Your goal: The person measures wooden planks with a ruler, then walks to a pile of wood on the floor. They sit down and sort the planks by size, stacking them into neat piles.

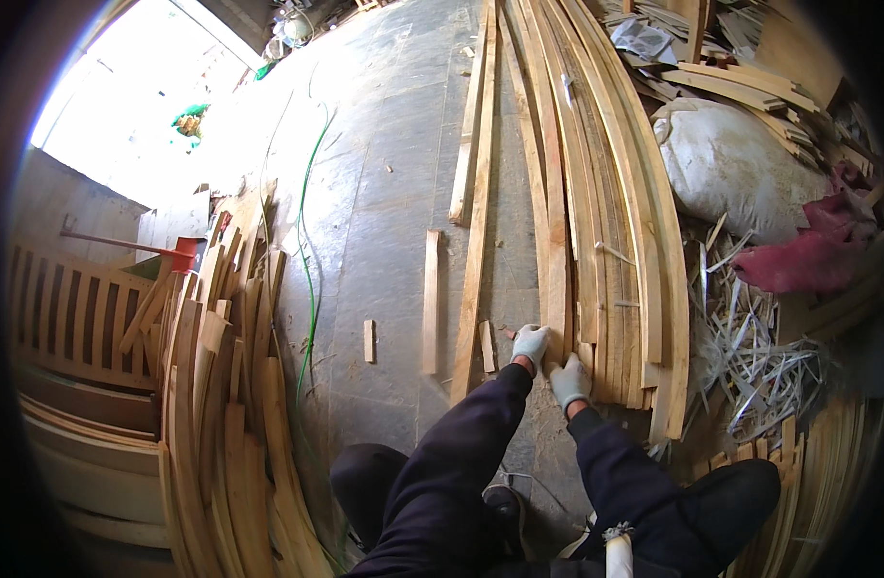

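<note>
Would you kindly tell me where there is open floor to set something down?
Widest is the grey floor between the green cord and the short plank, bar a small block and chips. A narrower gap lies beyond the left hand, left of the packed long planks. It is crowded at those planks and the timber pile left of the cord.

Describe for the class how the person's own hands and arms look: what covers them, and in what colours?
The left hand and right hand wear pale greyish-white, close-fitting gloves ending near the wrists. The long, dark navy-to-black fabric left sleeve and matching right sleeve stop just short of them. No markings can be made out.
</note>
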Demonstrator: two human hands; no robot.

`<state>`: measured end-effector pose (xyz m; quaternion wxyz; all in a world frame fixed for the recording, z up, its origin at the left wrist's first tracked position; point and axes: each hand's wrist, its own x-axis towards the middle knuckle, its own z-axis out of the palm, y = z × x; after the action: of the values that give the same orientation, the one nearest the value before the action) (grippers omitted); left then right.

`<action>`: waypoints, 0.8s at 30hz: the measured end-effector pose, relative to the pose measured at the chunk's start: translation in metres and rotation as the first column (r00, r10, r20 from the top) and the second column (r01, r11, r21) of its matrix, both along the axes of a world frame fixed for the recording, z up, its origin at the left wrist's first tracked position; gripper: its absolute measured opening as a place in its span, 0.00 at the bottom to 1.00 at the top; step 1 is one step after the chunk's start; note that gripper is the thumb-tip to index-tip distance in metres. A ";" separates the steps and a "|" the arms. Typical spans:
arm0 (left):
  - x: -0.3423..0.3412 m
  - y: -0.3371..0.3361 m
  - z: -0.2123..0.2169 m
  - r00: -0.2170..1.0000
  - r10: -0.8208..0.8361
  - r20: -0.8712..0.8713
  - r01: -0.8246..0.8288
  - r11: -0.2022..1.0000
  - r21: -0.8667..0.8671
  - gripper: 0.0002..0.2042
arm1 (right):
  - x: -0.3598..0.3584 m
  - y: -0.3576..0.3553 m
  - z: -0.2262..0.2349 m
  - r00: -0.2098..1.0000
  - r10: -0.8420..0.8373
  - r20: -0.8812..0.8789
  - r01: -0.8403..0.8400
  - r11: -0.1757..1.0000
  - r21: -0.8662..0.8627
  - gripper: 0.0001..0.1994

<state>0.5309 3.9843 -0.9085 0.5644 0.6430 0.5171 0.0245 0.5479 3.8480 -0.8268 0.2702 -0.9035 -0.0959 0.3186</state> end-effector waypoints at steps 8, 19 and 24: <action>-0.005 0.009 -0.014 0.980 0.084 0.182 -0.039 0.970 -0.242 0.13 | 0.001 0.003 -0.026 0.994 -0.075 -0.076 0.082 0.992 0.092 0.27; -0.011 0.014 0.046 0.975 0.131 0.181 -0.019 0.857 -0.516 0.11 | 0.021 0.002 0.017 0.986 -0.102 -0.131 0.121 0.982 0.147 0.25; 0.002 0.014 0.100 0.913 0.351 0.209 -0.044 0.593 -0.804 0.23 | 0.037 0.006 0.074 0.994 -0.083 -0.069 0.099 0.960 0.263 0.25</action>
<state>0.5332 3.9985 -0.8086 0.8629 0.2533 0.4365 -0.0276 0.5844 3.8538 -0.7532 0.4059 -0.8531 -0.0884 0.3157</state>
